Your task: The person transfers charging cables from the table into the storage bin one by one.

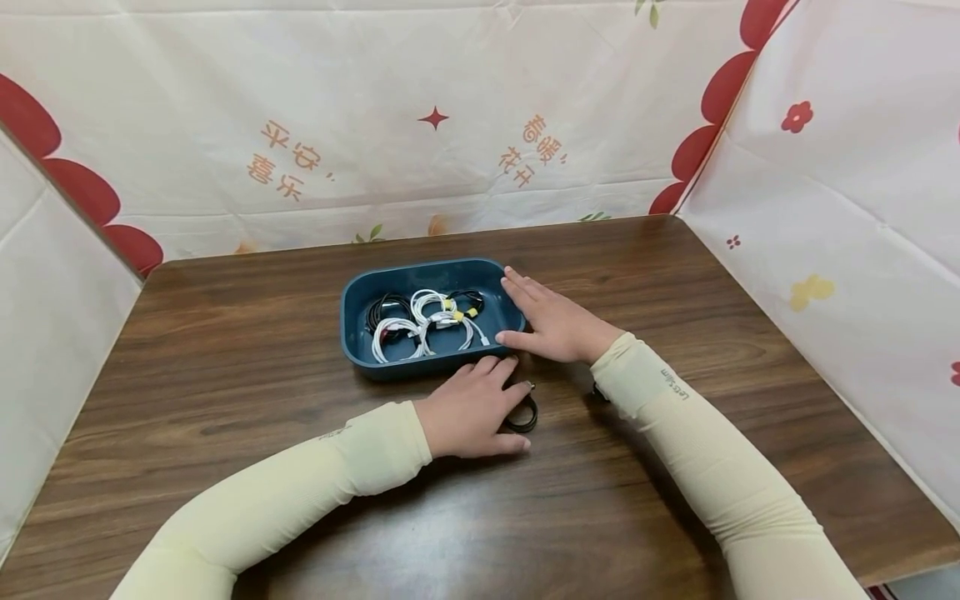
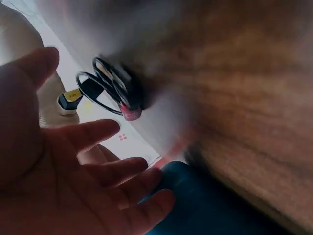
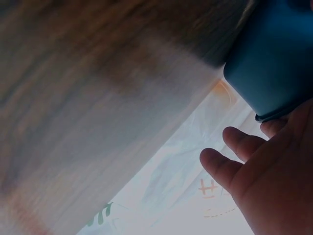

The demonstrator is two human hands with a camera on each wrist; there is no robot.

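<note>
A blue plastic bin [image 1: 382,368] stands on the table, holding several coiled cables [image 1: 393,340], white and black, some with yellow ties. My right hand [image 1: 558,321] lies along the bin's right end with its fingers extended, thumb at the near corner. In the right wrist view its fingers reach the bin's rim [image 3: 274,116]. In front of the bin is my left hand [image 1: 472,408], palm down, fingers spread and loosely bent. Beside its thumb and index finger lies a coiled black cable [image 1: 525,421], partly hidden. The left wrist view shows this cable [image 2: 105,88] apart from the fingers, with a reddish band.
The brown wood-grain table [image 1: 225,350] extends to both sides of the bin. White printed cloth [image 1: 360,125] hangs behind it and along both sides. A small dark object [image 1: 597,392] shows under the right wrist.
</note>
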